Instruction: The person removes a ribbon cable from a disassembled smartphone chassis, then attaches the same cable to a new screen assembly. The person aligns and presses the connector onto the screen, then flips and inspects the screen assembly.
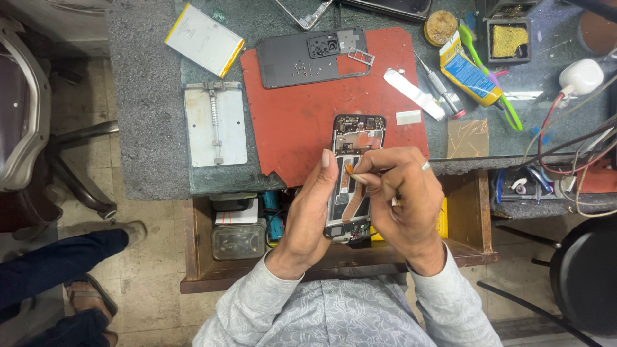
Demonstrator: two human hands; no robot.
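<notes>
Hands on opened phone

Left hand (308,212) rises from the lower edge, palm cupping the phone (352,177) along its left side, fingers straight. Right hand (402,193) curls from the right, fingertips pinching a small orange tab (350,168) over the phone's middle. Phone runs lengthwise away from the person, top end on the red mat (302,115), lower end over the open drawer (469,212).

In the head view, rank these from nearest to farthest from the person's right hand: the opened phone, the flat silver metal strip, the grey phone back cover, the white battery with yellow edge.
From the right hand:
1. Opened phone with exposed internals, directly under the fingers.
2. Flat silver metal strip, just beyond, on the red mat's right edge.
3. Grey phone back cover, far side, toward the left.
4. White battery with yellow edge, far left corner.
</notes>
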